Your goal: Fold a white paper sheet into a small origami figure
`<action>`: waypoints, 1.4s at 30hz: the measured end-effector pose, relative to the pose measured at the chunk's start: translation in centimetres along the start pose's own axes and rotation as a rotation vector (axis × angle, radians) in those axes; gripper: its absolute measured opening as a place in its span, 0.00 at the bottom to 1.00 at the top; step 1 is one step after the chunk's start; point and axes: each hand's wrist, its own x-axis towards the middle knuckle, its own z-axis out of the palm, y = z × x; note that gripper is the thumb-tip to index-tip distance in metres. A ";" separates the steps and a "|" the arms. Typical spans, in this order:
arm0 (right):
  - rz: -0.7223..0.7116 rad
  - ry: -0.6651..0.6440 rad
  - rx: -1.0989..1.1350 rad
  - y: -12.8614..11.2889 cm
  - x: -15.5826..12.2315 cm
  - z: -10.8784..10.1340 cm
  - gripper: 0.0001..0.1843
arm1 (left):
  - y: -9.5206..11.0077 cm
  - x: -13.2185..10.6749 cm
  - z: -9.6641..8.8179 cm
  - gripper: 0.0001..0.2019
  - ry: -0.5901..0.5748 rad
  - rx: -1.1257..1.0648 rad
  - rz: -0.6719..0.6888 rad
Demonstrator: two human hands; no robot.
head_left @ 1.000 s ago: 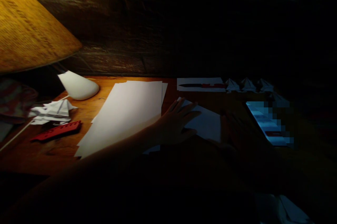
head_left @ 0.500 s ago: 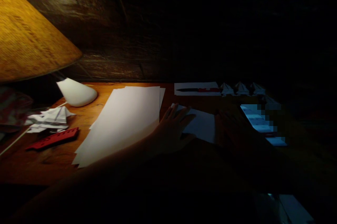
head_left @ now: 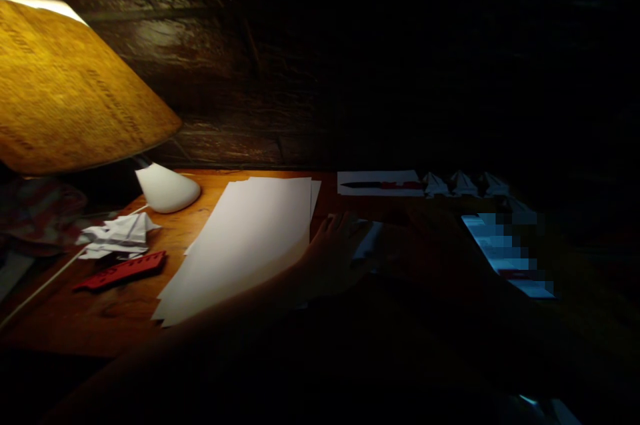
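My left hand (head_left: 336,253) lies with its fingers stretched out on the left part of a small white sheet (head_left: 369,242) on the wooden desk (head_left: 125,305). Only a narrow strip of that sheet shows. The rest of it is under my right hand (head_left: 425,245), which is a dim shape in deep shadow, and its fingers cannot be made out. A stack of plain white sheets (head_left: 250,238) lies just left of my left hand.
A lamp with an amber shade (head_left: 75,98) and white base (head_left: 167,188) stands at the left. Crumpled folded paper (head_left: 120,235) and a red ruler (head_left: 120,270) lie below it. At the back are a sheet with a dark and red tool (head_left: 380,183) and three small folded paper shapes (head_left: 463,184). A lit screen (head_left: 505,252) glows at the right.
The small sheet showed wide between my hands before. Now my right hand has come leftward over it and most of it is hidden. The view has dropped slightly.
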 end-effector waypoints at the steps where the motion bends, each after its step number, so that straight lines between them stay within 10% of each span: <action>1: 0.007 -0.004 0.010 -0.2 0.5 -0.4 0.40 | 0.0 0.1 0.0 0.33 -0.005 -0.007 -0.012; 24: -0.280 -0.052 0.292 -3.2 -0.6 2.1 0.56 | -1.4 0.3 1.2 0.40 -0.058 -0.083 0.102; 42: -0.111 -0.098 0.364 -3.5 -0.2 -0.6 0.52 | -1.6 0.4 0.9 0.39 -0.052 -0.062 0.089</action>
